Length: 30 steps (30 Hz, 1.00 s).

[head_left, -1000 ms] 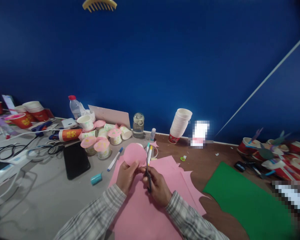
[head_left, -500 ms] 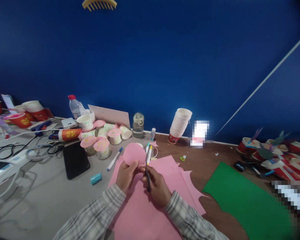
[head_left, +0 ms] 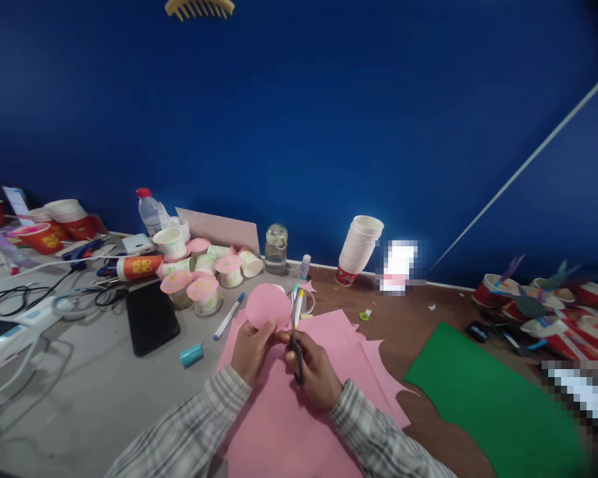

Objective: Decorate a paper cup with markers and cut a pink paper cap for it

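My left hand [head_left: 253, 352] pinches the lower edge of a round pink paper piece [head_left: 268, 305], holding it upright above the table. Closed around the dark handles of a pair of scissors [head_left: 298, 362] is my right hand [head_left: 315, 373]. The blades point away from me, along the right edge of the pink circle; whether they touch it I cannot tell. Beneath both hands lie large pink paper sheets [head_left: 289, 425] with curved cut-outs along their right side. Markers [head_left: 299, 307] lie just beyond the scissors, and a blue-capped marker [head_left: 229, 317] is left of the circle.
Paper cups with pink tops [head_left: 206, 292] cluster at back left beside a black phone [head_left: 152, 318]. A glass jar [head_left: 276, 249], a glue stick [head_left: 305, 267] and a leaning cup stack [head_left: 359, 245] stand near the blue wall. Green paper [head_left: 488, 398] lies right; cables [head_left: 24, 299] run left.
The scissors' handles have shifted slightly in my right hand, their lower loop swinging a little to the right. My left hand and the pink circle stay nearly in place.
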### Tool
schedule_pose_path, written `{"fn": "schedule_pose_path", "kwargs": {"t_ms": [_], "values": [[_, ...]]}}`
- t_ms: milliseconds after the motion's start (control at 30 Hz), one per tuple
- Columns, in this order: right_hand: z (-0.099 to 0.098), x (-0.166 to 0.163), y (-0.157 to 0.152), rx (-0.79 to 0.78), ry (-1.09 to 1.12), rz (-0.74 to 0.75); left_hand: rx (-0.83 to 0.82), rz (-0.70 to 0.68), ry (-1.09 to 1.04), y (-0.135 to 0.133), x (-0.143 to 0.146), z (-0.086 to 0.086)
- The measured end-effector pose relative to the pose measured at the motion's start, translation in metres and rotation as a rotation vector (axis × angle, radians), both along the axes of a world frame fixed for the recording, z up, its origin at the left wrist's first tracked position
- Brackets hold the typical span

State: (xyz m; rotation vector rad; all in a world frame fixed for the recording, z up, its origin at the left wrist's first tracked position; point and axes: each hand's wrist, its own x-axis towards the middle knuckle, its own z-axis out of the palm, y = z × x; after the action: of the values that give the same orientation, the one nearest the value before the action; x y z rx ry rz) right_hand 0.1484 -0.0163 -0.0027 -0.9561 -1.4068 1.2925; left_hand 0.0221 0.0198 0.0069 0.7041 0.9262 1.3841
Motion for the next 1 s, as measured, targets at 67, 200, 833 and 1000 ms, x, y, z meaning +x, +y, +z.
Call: {"fn": "schedule_pose_path", "kwargs": {"t_ms": [67,200,833,1000], "values": [[0.000,0.000,0.000,-0.001,-0.005,-0.007,-0.003,0.002,-0.003,0.000,0.000,0.000],[-0.002,-0.001,-0.001,-0.013,-0.021,-0.040,-0.019,0.010,0.001,0.000,0.000,0.001],[-0.012,-0.007,-0.001,-0.205,0.059,-0.066,-0.029,0.017,0.000,0.000,0.000,0.000],[-0.005,-0.005,-0.001,-0.124,0.035,-0.046,-0.021,0.003,-0.002,-0.001,0.001,0.000]]}}
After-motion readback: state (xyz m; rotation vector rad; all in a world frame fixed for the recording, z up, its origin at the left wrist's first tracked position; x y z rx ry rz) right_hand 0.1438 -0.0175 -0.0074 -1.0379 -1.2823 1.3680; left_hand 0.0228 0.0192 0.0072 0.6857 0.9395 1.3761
